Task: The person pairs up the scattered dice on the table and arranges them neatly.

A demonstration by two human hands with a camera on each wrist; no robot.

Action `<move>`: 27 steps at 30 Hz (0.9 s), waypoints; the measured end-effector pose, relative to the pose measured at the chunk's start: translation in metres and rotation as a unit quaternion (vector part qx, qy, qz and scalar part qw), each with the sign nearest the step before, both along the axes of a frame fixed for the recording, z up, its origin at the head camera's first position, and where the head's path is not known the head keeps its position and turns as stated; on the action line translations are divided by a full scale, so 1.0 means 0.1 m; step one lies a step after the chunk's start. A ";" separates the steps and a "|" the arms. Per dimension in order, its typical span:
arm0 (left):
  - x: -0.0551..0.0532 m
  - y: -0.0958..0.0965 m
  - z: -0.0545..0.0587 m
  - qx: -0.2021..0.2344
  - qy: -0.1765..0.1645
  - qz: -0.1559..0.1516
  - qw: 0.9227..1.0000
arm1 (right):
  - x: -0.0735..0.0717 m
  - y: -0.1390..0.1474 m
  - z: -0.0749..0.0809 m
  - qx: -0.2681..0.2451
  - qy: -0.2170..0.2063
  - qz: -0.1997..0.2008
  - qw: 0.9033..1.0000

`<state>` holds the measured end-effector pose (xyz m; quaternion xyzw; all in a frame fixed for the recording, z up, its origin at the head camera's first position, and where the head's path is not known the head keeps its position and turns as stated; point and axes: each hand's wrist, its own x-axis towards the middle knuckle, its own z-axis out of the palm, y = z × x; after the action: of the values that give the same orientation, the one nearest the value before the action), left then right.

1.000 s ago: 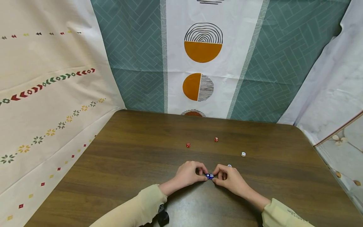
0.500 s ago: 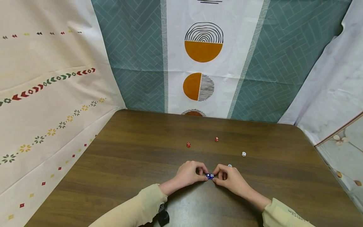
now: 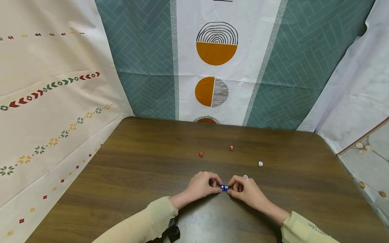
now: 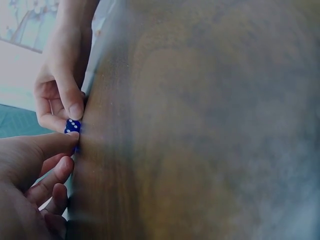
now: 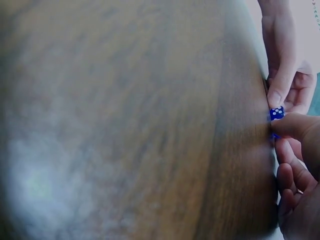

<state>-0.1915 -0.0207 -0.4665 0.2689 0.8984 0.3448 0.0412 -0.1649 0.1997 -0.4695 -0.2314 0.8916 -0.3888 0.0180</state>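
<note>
Two small blue dice with white pips stand side by side near the middle of the table. The left blue die [image 3: 222, 187] shows a single large pip on top, the right blue die [image 3: 226, 188] several. My left hand [image 3: 203, 185] pinches the left one between thumb and index finger. From the other side, my right hand [image 3: 245, 192] pinches the right one the same way. In the left wrist view a dotted blue face [image 4: 73, 125] shows between the two thumbs. Fingertips cover the outer sides of both dice.
On the brown wooden table [image 3: 136, 162], two red dice, one left [image 3: 201, 154] and one right [image 3: 231, 148], lie farther back. A white die [image 3: 260, 164] sits to the right. Another white die [image 3: 245, 176] peeks out just behind my right hand. Patterned cloths [image 3: 146, 67] hang around the table.
</note>
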 end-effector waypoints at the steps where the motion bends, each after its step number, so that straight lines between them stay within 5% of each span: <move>1: 0.00 0.00 0.00 0.000 0.001 0.000 1.000 | 0.00 0.00 0.00 0.000 -0.002 0.000 1.000; 27: 0.01 0.00 0.04 0.001 0.004 -0.006 1.000 | -0.01 0.03 0.03 0.004 -0.001 0.009 1.000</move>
<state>-0.1909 -0.0206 -0.4623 0.2756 0.8966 0.3444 0.0391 -0.1658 0.2030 -0.4661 -0.2386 0.8909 -0.3858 0.0235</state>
